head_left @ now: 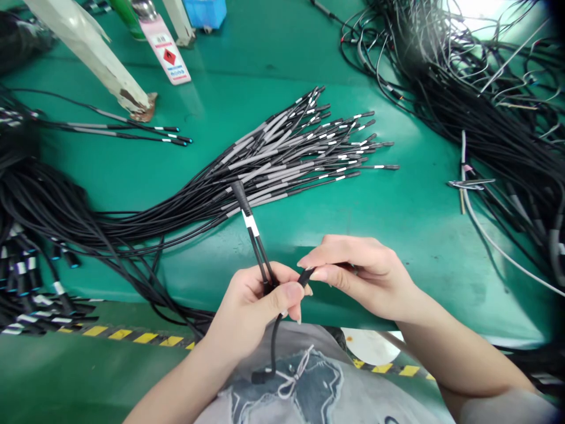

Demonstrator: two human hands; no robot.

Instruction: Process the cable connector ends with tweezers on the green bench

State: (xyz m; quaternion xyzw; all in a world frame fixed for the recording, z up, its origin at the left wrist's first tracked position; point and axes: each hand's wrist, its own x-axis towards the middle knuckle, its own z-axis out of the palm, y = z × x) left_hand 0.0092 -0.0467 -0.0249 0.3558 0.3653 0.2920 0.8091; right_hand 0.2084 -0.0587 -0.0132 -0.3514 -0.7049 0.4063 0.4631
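Note:
Near the table's front edge, my left hand (pixel 265 300) is closed around a black cable (pixel 260 253). The cable's thick black end with a white label points up and away above that hand, and another end with a connector hangs below it, over my clothes. A short black piece (pixel 305 277) sticks out between my left thumb and fingers. My right hand (pixel 362 274) pinches the tip of this piece between thumb and fingertips. Beyond my hands lies a fanned bundle of black cables (pixel 282 159) with grey ribbed sleeves and white labels.
More black cables (pixel 26 188) pile up at the left. At the right lie a thick cable bundle (pixel 477 118) and metal scissors or snips (pixel 471 184). A pink bottle (pixel 165 50), white post (pixel 101 59) and blue bin (pixel 205 13) stand at the back left.

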